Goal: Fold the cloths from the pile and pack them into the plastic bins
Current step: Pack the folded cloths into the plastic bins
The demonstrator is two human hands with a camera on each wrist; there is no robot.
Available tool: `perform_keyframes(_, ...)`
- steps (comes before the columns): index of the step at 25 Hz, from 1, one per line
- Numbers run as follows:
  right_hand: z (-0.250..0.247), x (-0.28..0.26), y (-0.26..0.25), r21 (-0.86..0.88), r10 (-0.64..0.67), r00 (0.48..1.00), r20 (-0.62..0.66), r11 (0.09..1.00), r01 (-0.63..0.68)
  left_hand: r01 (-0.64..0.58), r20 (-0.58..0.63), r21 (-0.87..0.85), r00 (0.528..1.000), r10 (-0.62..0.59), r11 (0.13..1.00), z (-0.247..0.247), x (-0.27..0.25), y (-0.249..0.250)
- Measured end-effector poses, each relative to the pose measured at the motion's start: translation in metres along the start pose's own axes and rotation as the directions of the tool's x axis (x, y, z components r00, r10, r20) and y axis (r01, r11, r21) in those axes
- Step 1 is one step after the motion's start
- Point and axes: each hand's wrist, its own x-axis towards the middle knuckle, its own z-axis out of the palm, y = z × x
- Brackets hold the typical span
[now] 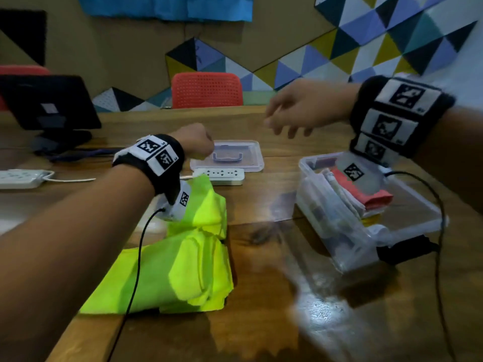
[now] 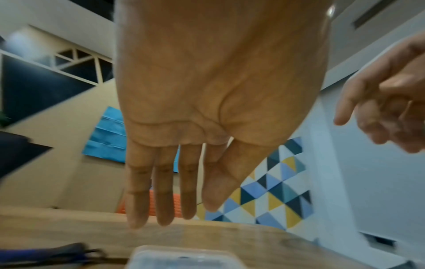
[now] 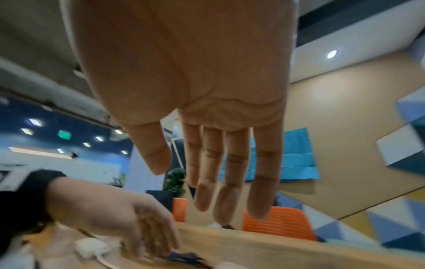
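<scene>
A pile of neon yellow-green cloths point(image 1: 188, 259) lies on the wooden table point(image 1: 264, 322) under my left forearm. To the right stands a clear plastic bin point(image 1: 326, 220) that holds folded cloths, a red one point(image 1: 371, 195) on top. My left hand point(image 1: 200, 142) reaches past the pile, fingers straight and pointing down point(image 2: 172, 214) over the bin lid point(image 1: 248, 158), whose blue handle point(image 1: 226, 158) lies close to the fingertips. My right hand point(image 1: 285, 124) hovers in the air above the table, left of the bin, fingers loose and empty point(image 3: 220, 198).
A white power strip point(image 1: 224, 176) lies between the lid and the cloth pile. Another power strip point(image 1: 23, 177) and a dark screen on a stand point(image 1: 49, 103) are at the far left. A red chair point(image 1: 206, 90) stands behind the table. Black cables hang from both wrists.
</scene>
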Motion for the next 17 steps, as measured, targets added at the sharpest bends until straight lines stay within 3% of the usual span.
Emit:
perform_keyframes(2, 0.035, 0.017, -0.031, 0.076, -0.013, 0.998, 0.067, 0.997, 0.008, 0.075, 0.014, 0.053, 0.997, -0.076, 0.996, -0.005, -0.012, -0.023)
perform_keyframes(4, 0.076, 0.034, -0.05, 0.103, 0.017, 0.987, 0.16, 0.994, -0.034, 0.189, 0.11, 0.022, 0.976, -0.19, 0.982, -0.006, -0.026, -0.044)
perform_keyframes(7, 0.132, 0.044, -0.056, 0.103, 0.08, 0.949, 0.304, 0.988, -0.116, 0.371, 0.362, -0.087, 0.877, -0.318, 0.925, 0.003, -0.038, -0.068)
perform_keyframes(10, 0.17, 0.046, -0.049, 0.249, 0.067, 0.911, 0.407, 0.952, -0.181, 0.422, 0.471, -0.168, 0.828, -0.303, 0.891, 0.017, -0.043, -0.077)
perform_keyframes(14, 0.191, 0.042, -0.042, 0.339, 0.121, 0.918, 0.378, 0.905, -0.258, 0.448, 0.537, -0.193, 0.793, -0.288, 0.873, 0.035, -0.039, -0.078)
perform_keyframes(17, 0.192, 0.042, -0.031, 0.337, 0.169, 0.952, 0.254, 0.907, -0.251, 0.367, 0.44, -0.169, 0.859, -0.263, 0.915, 0.034, -0.034, -0.071)
